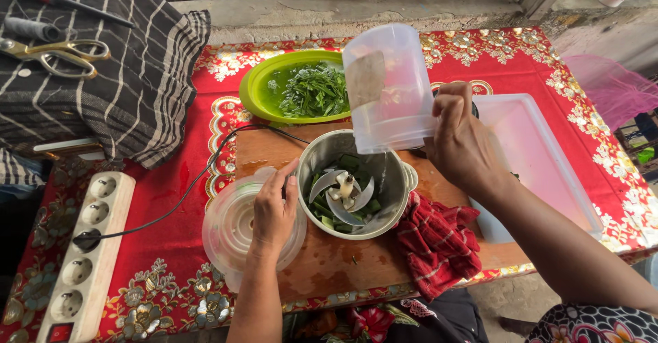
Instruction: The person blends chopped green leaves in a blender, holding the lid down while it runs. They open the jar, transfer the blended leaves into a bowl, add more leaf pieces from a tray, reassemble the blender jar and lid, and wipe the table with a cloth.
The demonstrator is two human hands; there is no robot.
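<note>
Right hand [460, 141] grips a tilted plastic jug [387, 86] over the chopper bowl [356, 182]; left hand [274, 209] lies open on the clear lid [229, 230] beside it, red cloth [439, 243] opposite

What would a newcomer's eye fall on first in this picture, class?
Probably the metal chopper bowl at the centre, its curved blades over cut green pieces. The right hand tilts a clear plastic jug over it, while the left hand rests on a clear lid beside it. Behind sits a green plate of leaves.

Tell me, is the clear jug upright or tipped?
Tipped. The right hand holds the clear jug tilted, with its mouth down over the metal bowl, which holds green pieces around the blades.
</note>
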